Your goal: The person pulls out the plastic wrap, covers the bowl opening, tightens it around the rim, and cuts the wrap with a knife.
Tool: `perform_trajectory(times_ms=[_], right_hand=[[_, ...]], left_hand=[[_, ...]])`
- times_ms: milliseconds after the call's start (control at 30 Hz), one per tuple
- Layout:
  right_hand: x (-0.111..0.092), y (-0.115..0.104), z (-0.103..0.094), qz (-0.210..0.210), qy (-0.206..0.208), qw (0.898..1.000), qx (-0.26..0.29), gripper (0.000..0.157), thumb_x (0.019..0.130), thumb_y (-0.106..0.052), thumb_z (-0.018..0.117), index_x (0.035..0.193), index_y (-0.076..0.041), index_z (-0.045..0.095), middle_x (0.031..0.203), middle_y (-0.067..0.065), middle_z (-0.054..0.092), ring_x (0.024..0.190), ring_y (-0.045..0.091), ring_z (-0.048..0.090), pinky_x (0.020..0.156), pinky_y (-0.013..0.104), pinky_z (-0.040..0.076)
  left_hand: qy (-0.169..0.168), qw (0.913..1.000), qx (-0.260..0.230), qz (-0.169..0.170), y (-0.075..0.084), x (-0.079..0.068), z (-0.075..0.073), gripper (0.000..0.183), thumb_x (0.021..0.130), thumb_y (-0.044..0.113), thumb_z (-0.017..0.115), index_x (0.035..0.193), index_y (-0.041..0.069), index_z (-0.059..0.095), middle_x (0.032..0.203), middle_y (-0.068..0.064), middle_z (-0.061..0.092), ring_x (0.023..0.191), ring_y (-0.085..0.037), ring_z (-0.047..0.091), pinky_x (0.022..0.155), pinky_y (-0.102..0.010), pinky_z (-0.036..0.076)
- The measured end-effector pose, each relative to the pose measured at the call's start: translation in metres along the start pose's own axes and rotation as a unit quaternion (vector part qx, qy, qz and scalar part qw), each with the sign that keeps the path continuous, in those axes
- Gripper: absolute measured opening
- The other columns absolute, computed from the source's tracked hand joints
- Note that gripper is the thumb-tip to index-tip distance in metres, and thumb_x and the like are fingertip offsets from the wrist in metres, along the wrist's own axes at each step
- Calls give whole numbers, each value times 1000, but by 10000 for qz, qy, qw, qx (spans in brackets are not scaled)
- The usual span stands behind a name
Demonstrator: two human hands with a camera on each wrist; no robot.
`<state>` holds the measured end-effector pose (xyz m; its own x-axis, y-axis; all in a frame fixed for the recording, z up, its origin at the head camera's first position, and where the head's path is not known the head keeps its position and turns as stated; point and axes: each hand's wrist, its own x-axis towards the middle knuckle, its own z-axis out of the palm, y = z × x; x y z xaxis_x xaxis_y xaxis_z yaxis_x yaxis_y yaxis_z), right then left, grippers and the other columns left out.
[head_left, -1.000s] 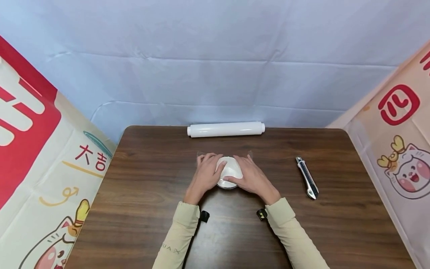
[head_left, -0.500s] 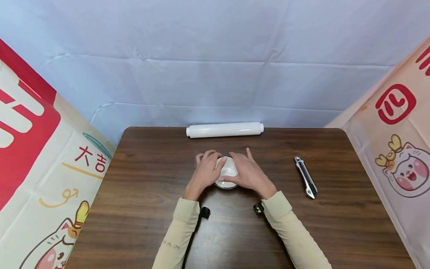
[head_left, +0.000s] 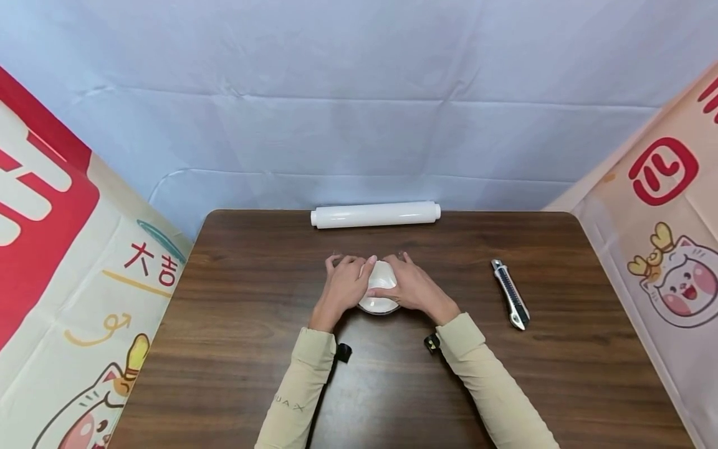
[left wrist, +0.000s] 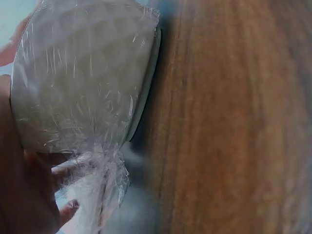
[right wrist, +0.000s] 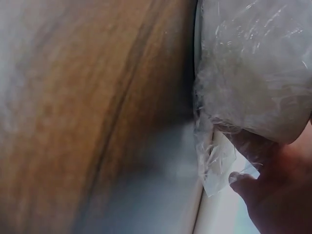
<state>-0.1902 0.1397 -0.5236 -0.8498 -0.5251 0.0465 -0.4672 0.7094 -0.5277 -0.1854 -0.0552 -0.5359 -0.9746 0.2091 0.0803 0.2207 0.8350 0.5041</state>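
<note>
A white bowl wrapped in clear cling film stands near the middle of the table. Its dimpled side shows through the wrinkled film in the left wrist view, and a dark-edged rim lies close to the tabletop. My left hand grips the bowl from the left, thumb along its top. From the right, my right hand holds it, with its thumb across the top. Loose cling film bunches near the right fingers, and more gathered film hangs by the left fingers. The far fingertips are partly hidden.
A white roll lies along the table's back edge. To the right of my hands is a utility knife. The brown wooden table has fabric backdrops behind it and on both sides.
My right hand has shifted slightly left, and its outer finger, raised half a second ago, has come down. My left hand has barely moved on the bowl. Roll and knife stay put.
</note>
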Motion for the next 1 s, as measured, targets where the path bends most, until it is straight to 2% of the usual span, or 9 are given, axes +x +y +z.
perform_trajectory(times_ms=[200,400,500,733,800,867,933,1000], right_hand=[[0,-1,3,57,68,9999,-100,89,86,-68,74,141,0,57,128,15,71,119,34,71,132,57,24],[-1,-4,5,55,265,9992,-299,82,86,-61,78,136,1,60,116,14,73,115,36,72,130,60,26],[-2,-5,7,91,389,9981,-469,81,85,-61,79,134,2,61,112,13,73,113,37,72,130,59,26],[-6,-7,8,126,749,9937,-826,92,80,-67,81,131,7,61,99,17,75,90,31,76,128,59,31],[-6,-6,6,138,731,9942,-777,91,81,-66,81,132,7,61,101,18,75,93,31,76,128,61,31],[-7,-6,4,175,594,9959,-664,91,85,-65,78,136,7,58,111,20,75,106,34,75,128,63,28],[-8,-6,0,227,480,9975,-467,89,91,-63,73,143,7,54,127,23,71,122,38,69,128,65,26],[-12,-7,-8,411,525,9977,-73,84,99,-57,66,150,7,48,143,26,62,136,41,60,127,66,26]], left_hand=[[208,9993,309,22,0,-1,2,87,110,64,7,116,14,78,116,0,80,124,-22,62,122,-56,24],[467,9979,445,-33,2,-1,3,87,110,64,9,110,14,80,105,-1,82,115,-26,62,121,-55,26],[598,9972,448,-37,2,-2,2,87,111,64,10,105,14,81,99,-2,82,113,-26,62,122,-57,23],[679,9969,392,-106,2,-2,2,90,111,62,6,86,17,80,81,1,79,115,-25,63,123,-63,14],[618,9978,225,-120,2,-1,2,91,111,62,5,84,17,79,84,1,79,118,-25,63,123,-63,13],[564,9982,-51,-222,1,-1,2,91,111,62,3,86,16,79,92,0,81,124,-25,62,124,-64,12],[643,9959,-523,-358,-1,-3,0,89,112,58,5,94,13,79,105,-3,81,131,-26,59,123,-64,11],[921,9882,-1092,-548,-2,-7,-5,83,114,52,9,110,7,79,119,-8,79,136,-30,55,122,-63,13]])
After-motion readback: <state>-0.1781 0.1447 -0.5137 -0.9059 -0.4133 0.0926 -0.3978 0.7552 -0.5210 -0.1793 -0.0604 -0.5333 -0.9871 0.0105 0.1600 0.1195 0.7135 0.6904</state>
